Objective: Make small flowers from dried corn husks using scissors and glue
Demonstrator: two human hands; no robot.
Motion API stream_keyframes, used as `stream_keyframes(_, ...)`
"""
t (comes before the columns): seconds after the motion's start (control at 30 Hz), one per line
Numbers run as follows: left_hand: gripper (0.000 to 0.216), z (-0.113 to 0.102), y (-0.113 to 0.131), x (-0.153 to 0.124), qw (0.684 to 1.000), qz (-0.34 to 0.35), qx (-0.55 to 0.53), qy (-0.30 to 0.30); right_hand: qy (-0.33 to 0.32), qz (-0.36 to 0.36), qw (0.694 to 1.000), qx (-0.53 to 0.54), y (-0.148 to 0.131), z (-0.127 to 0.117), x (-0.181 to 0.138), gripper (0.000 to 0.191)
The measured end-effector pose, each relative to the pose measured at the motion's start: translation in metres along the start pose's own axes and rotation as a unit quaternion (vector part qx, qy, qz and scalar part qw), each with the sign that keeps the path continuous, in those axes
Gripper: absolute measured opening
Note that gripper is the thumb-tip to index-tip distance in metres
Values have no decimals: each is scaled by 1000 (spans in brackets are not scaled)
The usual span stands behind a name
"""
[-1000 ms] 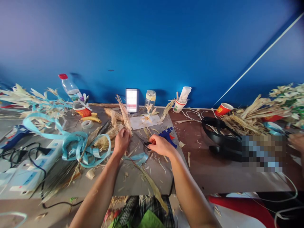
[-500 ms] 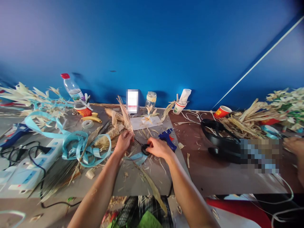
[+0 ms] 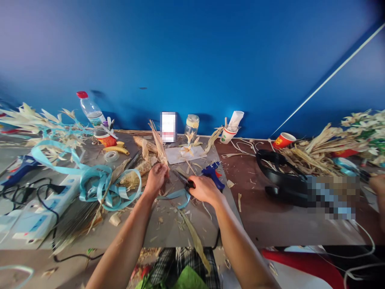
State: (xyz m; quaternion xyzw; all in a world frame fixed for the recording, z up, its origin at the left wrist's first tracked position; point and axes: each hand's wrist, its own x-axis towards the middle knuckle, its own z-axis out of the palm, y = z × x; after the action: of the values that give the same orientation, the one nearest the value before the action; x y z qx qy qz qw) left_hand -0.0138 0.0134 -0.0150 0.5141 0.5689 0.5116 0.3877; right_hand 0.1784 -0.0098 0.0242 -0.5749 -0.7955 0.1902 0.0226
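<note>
My left hand [image 3: 155, 178] is closed around the base of a bundle of dry corn husk strips [image 3: 158, 146] that stands up and leans away from me. My right hand [image 3: 205, 188] grips black-handled scissors [image 3: 185, 182], whose blades point left toward the husk base. A light blue ribbon [image 3: 177, 194] curls on the grey mat [image 3: 168, 224] just under both hands. A blue glue gun [image 3: 213, 173] lies right behind my right hand.
A tangle of blue ribbon [image 3: 102, 182], a power strip [image 3: 36, 218] and cables lie left. A water bottle [image 3: 90, 110], jar [image 3: 191, 125], paper cups [image 3: 227, 134] line the back. A black pan [image 3: 281, 176] and husk pile [image 3: 325, 150] sit right; another person's hand [image 3: 378, 185] shows at the right edge.
My right hand picked the scissors up off the mat and brought their blades left toward the husk bundle. My left hand kept hold of the bundle, barely moving.
</note>
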Motion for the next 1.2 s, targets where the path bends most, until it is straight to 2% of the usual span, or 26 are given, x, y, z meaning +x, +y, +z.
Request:
stream_keyframes(0.1, 27, 0, 4, -2, 1000, 3, 2, 11, 37, 12, 994, 107, 10, -1, 5, 31)
stream_keyframes(0.17, 27, 0, 7, -3, 1000, 8, 14, 13, 73, 16, 976, 207, 14, 1, 10, 32)
stream_keyframes(0.23, 27, 0, 11, -5, 1000, 7, 25, 12, 105, 5, 935, 339, 14, 3, 15, 36)
stream_keyframes(0.3, 27, 1, 14, -6, 1000, 5, 26, 8, 115, -21, 871, 477, 12, 3, 18, 43)
stream_keyframes(0.37, 28, 2, 16, -8, 1000, 1, 22, 5, 103, -44, 821, 559, 6, 2, 17, 47)
stream_keyframes(0.4, 28, 2, 16, -8, 1000, -2, 23, 5, 97, -50, 812, 573, 2, 2, 17, 47)
stream_keyframes(0.47, 29, 3, 15, -9, 999, -3, 32, 8, 94, -56, 829, 549, -6, 5, 15, 43)
stream_keyframes(0.6, 28, 2, 11, -7, 998, 7, 47, 32, 137, -75, 919, 362, -23, 19, 11, 31)
stream_keyframes(0.7, 26, 2, 7, -6, 998, 13, 45, 49, 154, -91, 950, 254, -29, 26, 9, 26)
stream_keyframes(0.93, 26, 2, 1, -4, 996, 28, 45, 69, 179, -117, 963, 167, -31, 31, 10, 24)
stream_keyframes(1.2, 26, 12, 16, -14, 998, 55, 16, 18, 197, -105, 948, 225, -28, 41, 18, 24)
